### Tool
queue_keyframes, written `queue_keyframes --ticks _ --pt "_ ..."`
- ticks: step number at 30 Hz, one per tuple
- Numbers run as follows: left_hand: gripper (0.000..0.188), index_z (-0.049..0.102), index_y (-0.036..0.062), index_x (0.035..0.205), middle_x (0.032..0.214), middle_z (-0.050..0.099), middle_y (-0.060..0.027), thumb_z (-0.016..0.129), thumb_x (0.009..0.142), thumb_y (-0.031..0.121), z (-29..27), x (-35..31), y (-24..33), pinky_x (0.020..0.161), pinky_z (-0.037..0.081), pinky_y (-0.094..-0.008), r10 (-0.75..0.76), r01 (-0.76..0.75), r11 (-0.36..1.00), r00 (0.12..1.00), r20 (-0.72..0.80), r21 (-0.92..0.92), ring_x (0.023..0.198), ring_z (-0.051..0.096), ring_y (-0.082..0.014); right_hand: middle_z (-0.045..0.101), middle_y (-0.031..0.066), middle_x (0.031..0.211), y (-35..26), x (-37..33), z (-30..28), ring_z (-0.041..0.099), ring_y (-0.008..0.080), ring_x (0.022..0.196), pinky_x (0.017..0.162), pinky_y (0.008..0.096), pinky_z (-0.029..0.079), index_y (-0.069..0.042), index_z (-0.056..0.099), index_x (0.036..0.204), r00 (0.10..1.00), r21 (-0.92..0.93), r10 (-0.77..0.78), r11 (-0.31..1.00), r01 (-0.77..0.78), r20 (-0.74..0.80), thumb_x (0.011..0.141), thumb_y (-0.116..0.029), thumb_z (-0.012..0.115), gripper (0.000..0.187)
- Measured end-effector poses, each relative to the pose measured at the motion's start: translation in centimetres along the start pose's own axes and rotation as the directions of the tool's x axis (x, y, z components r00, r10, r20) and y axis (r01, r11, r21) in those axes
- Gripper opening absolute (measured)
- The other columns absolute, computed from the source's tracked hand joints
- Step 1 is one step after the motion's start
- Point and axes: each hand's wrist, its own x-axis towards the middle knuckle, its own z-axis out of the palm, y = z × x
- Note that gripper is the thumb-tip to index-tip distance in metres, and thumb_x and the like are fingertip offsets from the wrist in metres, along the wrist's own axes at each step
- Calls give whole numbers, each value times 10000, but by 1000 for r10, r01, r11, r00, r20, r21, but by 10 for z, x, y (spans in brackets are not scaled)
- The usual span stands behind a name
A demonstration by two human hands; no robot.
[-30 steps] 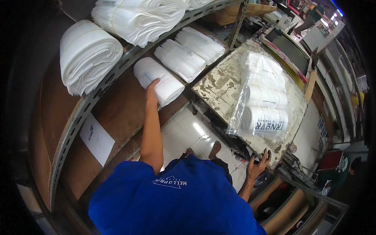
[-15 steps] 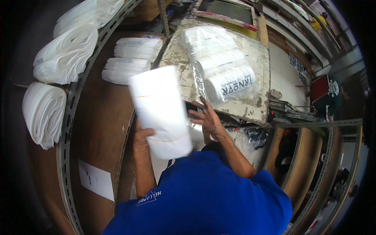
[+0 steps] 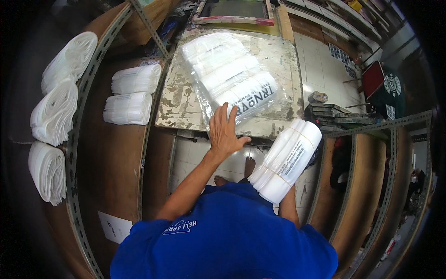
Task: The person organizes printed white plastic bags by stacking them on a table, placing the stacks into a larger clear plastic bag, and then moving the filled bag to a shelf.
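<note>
A white rolled bundle [image 3: 287,158] of thin plastic sheets with dark print, banded near both ends, is held up at the front right. My right forearm [image 3: 289,207] reaches under it; the hand itself is hidden behind the bundle, which rests in its grip. My left hand [image 3: 225,130] is stretched out, fingers apart, over the near edge of a clear plastic bag [image 3: 203,104]. Its fingertips overlap the bag; whether they press on it I cannot tell. Inside the bag lie several similar white printed rolls [image 3: 253,95], side by side on a paint-stained table [image 3: 179,100].
More folded white bundles stand on the left metal-framed shelf [image 3: 48,172], and two lie on a lower wooden shelf [image 3: 126,109]. A framed screen [image 3: 234,21] sits at the table's far end. Wooden shelving [image 3: 360,186] stands at the right; a red chair [image 3: 373,79] is beyond.
The bundle has passed from my left hand to my right and moved rightward, with its printed side now showing. My left hand has reached forward to the bag.
</note>
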Motion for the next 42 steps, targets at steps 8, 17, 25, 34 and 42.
queue_keyframes --ticks 8,17,25,34,42 --pt "70 681 71 847 811 584 -52 689 778 85 69 32 -32 632 470 -378 -123 103 981 986 -114 -164 788 564 -264 504 175 1342 -10 27 -22 538 347 1179 974 477 466 -47 349 1424 996 54 70 996 -67 -52 792 -572 613 862" --pt "199 702 50 957 765 590 -86 679 760 32 43 56 -17 593 468 -357 -32 1 976 990 -138 -218 689 586 -261 511 144 1323 41 134 79 505 323 1206 1036 468 403 -56 389 1388 996 155 89 984 -92 21 913 -454 514 632" --pt "258 696 53 976 721 541 -62 679 720 22 36 51 -17 572 466 -348 -95 81 954 995 -37 -288 674 569 -228 505 141 1317 27 118 120 505 312 1202 1022 446 413 -33 358 1396 991 44 100 994 -97 -89 910 -361 553 618" --pt "290 695 37 1016 697 539 -68 681 728 15 43 53 -9 542 441 -337 -15 8 966 1000 -25 -258 628 551 -218 540 152 1231 70 160 122 567 293 1086 919 435 493 6 398 1346 982 -22 -65 998 62 -180 859 -218 665 599" --pt "302 705 72 1037 704 547 -58 668 745 6 51 32 -15 552 449 -339 -92 90 970 996 -2 -226 645 558 -213 550 124 1188 61 158 156 576 267 1042 874 393 519 -14 424 1315 961 -132 -177 980 152 -212 819 -97 696 572"
